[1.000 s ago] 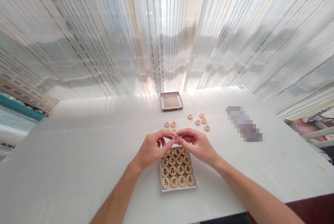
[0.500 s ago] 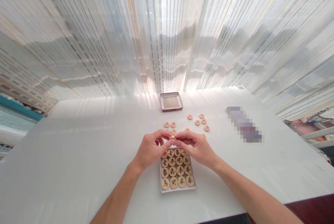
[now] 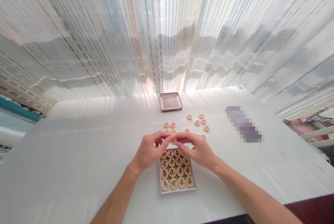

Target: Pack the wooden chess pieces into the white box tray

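A round wooden Chinese chess piece (image 3: pixel 173 140) with a red character faces up between my fingertips, held above the far edge of a shallow box. My left hand (image 3: pixel 154 148) pinches it from the left with thumb and fingers. From the right, my right hand (image 3: pixel 197 148) has its thumb and index finger against the same piece. Below, the open box (image 3: pixel 179 192) holds rows of black-character chess pieces (image 3: pixel 172 172), with one red-character piece (image 3: pixel 164 154) at its far left corner. My right fingers partly cover the far right corner.
Beyond my hands, several loose red-character pieces (image 3: pixel 197 122) lie scattered on the white table (image 3: pixel 104 147); some are partly hidden. An upturned box lid (image 3: pixel 171 102) lies near the curtain (image 3: pixel 161 43). A blurred-out object (image 3: pixel 244 124) lies to the right.
The held piece has turned from nearly edge-on to showing its red character. My right thumb has shifted slightly away from my left one; the box and loose pieces stay put.
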The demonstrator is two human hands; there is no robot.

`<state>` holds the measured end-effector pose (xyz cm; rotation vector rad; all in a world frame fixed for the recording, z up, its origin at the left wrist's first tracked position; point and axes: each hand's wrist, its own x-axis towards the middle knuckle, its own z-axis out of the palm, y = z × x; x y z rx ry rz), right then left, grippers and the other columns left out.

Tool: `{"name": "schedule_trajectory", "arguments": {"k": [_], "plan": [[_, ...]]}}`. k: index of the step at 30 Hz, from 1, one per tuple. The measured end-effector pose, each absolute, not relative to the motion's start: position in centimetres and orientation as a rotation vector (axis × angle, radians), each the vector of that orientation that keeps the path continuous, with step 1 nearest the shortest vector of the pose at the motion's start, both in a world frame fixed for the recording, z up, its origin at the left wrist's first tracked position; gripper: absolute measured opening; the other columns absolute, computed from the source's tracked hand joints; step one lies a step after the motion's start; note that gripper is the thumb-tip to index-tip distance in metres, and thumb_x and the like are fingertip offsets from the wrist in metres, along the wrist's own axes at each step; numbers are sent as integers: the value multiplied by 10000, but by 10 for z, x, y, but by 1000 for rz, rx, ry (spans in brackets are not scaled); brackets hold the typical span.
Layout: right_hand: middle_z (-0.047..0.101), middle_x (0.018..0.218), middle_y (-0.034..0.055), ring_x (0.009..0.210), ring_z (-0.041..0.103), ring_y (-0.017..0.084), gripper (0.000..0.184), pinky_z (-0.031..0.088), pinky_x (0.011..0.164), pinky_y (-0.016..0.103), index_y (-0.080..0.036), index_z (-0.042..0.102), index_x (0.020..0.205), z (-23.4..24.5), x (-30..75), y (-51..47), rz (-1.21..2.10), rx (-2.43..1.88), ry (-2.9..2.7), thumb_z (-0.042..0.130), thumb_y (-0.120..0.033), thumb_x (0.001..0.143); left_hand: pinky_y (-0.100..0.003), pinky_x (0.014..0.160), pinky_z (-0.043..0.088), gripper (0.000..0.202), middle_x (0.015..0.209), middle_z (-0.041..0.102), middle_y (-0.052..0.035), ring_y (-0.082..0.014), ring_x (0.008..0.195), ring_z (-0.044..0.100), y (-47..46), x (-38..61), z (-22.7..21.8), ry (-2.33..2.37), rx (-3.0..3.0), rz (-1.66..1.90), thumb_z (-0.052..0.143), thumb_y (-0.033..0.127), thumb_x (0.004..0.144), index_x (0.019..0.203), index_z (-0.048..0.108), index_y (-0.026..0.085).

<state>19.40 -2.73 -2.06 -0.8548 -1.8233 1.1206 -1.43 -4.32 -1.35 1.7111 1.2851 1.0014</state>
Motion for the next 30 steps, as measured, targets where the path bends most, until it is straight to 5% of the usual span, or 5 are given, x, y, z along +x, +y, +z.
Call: {"name": "schedule_trajectory", "arguments": {"k": [9,21,30], "plan": [[766,1006,39,900,748,180,194,643,800,310,-224,699,1119,-18,195,-25,1075,-842,-1819,644,-237,933,-217,577,490,208,1044,733,-14,-101,650,584,-44,-13,-10,1226,1721,967,634,339,921,1098,694,247],[750,978,40,821,701,163,262,620,722,308,-235,674,1135,-32,193,-25,835,-719,-1970,677,-152,886,-230,591,474,197,828,724,-1,-118,650,608,-43,-10,-13,1248,1659,955,664,396,903,962,687,210],[739,963,34,821,664,170,324,576,731,328,-270,632,1222,-31,194,-24,700,-711,-2038,661,-167,916,-234,623,476,174,869,740,-12,-127,690,625,-44,-12,-9,1207,1679,962,608,345,943,1007,696,209]]}}
